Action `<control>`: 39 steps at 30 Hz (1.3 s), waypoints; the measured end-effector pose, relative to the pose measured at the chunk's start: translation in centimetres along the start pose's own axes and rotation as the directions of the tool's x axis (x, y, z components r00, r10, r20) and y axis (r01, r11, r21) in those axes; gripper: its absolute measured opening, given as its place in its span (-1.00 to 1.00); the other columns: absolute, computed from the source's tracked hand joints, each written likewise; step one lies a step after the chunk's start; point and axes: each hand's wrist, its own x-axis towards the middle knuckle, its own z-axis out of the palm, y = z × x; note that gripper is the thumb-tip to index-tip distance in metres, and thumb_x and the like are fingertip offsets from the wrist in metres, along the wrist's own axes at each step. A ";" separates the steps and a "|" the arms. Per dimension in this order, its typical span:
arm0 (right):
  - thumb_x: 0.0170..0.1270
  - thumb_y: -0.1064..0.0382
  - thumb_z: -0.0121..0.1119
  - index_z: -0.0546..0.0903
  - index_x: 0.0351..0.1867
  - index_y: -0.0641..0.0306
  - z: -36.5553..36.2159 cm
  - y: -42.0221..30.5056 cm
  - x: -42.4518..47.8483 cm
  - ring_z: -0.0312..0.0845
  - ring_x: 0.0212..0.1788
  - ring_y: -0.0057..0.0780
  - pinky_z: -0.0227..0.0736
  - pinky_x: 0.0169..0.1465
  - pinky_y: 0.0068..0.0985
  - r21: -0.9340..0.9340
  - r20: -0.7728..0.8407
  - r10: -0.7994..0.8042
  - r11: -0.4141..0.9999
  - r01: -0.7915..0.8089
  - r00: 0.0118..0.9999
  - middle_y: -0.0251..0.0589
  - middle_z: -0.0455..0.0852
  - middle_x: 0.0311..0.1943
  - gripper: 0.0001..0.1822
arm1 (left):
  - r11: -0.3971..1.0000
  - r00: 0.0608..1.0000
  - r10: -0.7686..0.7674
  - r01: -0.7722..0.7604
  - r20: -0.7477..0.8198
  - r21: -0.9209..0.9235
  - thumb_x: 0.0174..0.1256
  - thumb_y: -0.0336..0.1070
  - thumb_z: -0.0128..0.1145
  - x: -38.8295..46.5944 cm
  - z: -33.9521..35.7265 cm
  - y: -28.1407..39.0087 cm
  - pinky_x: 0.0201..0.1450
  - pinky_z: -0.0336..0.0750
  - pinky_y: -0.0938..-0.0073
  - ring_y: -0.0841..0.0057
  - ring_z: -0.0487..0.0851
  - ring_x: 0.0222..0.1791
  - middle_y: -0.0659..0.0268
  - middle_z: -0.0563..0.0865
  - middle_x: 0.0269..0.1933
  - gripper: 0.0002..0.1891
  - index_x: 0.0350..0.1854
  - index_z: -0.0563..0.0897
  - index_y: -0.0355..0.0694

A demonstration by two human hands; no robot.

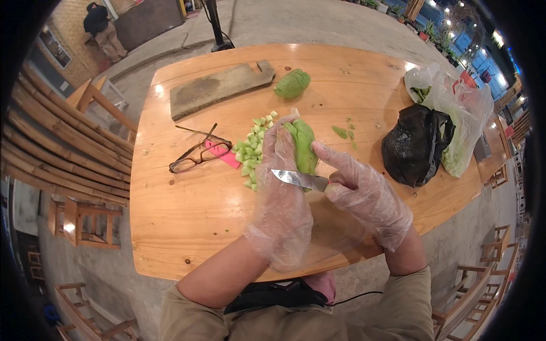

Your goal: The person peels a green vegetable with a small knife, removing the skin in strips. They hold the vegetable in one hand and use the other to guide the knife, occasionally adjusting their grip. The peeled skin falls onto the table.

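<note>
My left hand (281, 166), in a clear plastic glove, grips a green chayote (304, 147) above the wooden table (204, 204). My right hand (358, 187), gloved the same way, holds a small knife (300, 179) by its handle; the blade points left across the near end of the chayote, and a fingertip touches the chayote's right side. Diced chayote pieces (251, 149) lie in a pile just left of my left hand, which partly hides them. Farther back rests another whole chayote (292, 84).
A worn wooden board (217, 89) lies at the back left. Eyeglasses (198, 160) overlap a pink object (226, 155) left of the pile. Green scraps (341, 132) lie right of centre. A black plastic bag (416, 145) and clear bags (465, 111) stand at right. A person (102, 30) stands far off.
</note>
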 end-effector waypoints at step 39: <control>0.29 0.39 0.26 0.58 0.34 0.07 0.2 1.3 0.1 0.56 -0.43 -0.28 0.52 -0.22 -0.36 -0.091 -0.101 -0.206 0.976 0.197 0.973 -0.10 0.59 -0.45 -0.45 | 0.763 0.976 0.131 -0.212 0.175 0.611 0.44 -0.29 0.01 -1.0 -2.4 -3.5 0.18 0.48 0.35 0.30 0.51 0.16 0.14 0.43 0.25 -0.44 0.47 0.28 -0.23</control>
